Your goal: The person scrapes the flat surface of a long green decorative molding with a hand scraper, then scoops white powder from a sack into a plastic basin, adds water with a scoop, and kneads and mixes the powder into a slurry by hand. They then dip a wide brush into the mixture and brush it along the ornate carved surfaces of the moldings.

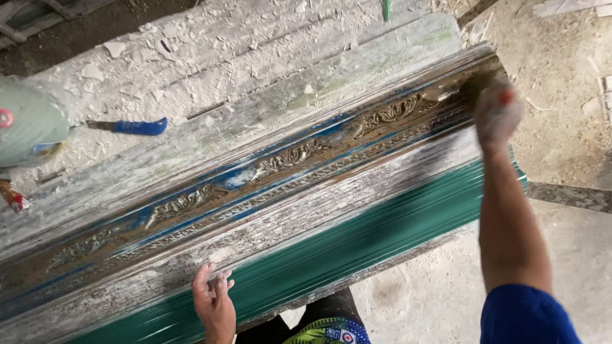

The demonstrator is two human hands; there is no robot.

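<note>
My left hand (214,304) lies flat, fingers spread, on the near edge of the long ornate mould (274,165). My right hand (496,113) is blurred at its far end, fingers curled, grip unclear. A blue-handled scraper (131,127) lies beyond on the plaster-strewn bench (210,57).

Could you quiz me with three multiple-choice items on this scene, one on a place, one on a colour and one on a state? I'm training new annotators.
1. Where is the right hand?
A. at the far end of the carved mould
B. on the blue-handled tool
C. on the ground

2. What colour is the mould's smooth near side?
A. red
B. green
C. yellow

3. How is the left hand?
A. closed round a brush
B. lifted in the air
C. resting flat on the mould's near edge

Answers: 1 A, it sits blurred at the channel's end. 2 B, the band beside the left hand is green. 3 C, its fingers lie spread on the rim, holding nothing.
</note>
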